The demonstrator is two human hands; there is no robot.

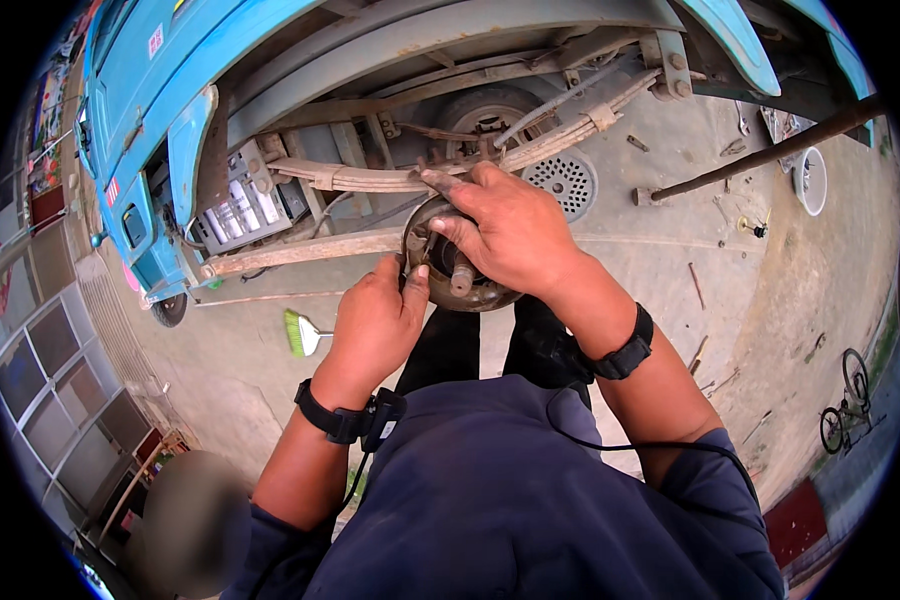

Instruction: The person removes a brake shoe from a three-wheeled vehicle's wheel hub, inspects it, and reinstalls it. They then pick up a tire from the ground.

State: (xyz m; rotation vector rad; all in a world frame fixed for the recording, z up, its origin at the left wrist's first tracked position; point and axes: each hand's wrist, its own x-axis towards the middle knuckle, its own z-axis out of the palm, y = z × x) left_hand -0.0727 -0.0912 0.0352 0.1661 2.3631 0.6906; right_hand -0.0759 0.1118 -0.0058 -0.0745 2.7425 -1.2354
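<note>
Round metal hub [488,298] grasped from two sides, beside the blue truck's [148,105] leaf spring [370,180].
Its left rim is gripped by the left hand [378,312], its top by the right hand [520,225]; with some fingertips hidden, firmness cannot be told. Pressure is best kept even on both sides; along the long axis, the stub shaft [461,277] is pointed toward the person's dark shirt [490,480].

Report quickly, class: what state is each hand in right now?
Left hand: closed, holding the hub at its left edge.
Right hand: partly curled over the top; whether it grips cannot be told.
</note>
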